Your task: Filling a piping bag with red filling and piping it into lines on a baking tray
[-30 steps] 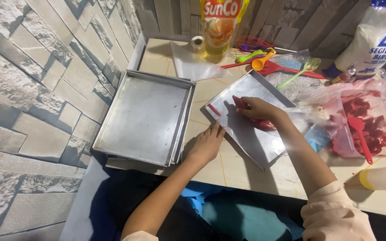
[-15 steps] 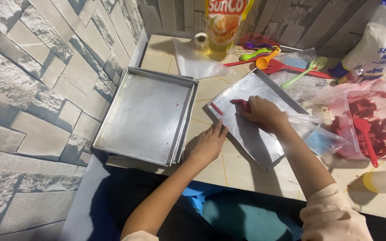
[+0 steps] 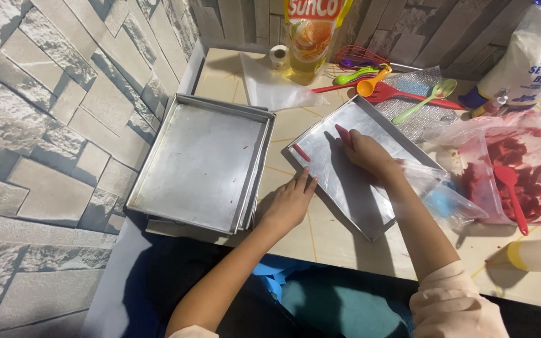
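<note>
1. My right hand point(image 3: 365, 152) grips a piping bag point(image 3: 433, 188) of red paste, its red tip point(image 3: 344, 134) touching the floor of the metal tray point(image 3: 370, 216) in front of me.
2. A short red strip point(image 3: 301, 153) lies on that tray's left part, near its rim.
3. My left hand point(image 3: 286, 203) lies open and flat on the tiled surface point(image 3: 295, 122), fingertips touching the tray's near-left edge.
4. To the left sits a stack of empty trays point(image 3: 198, 163).
5. To the right, a plastic tub point(image 3: 521, 178) holds red paste and a red spatula point(image 3: 513, 194).
</note>
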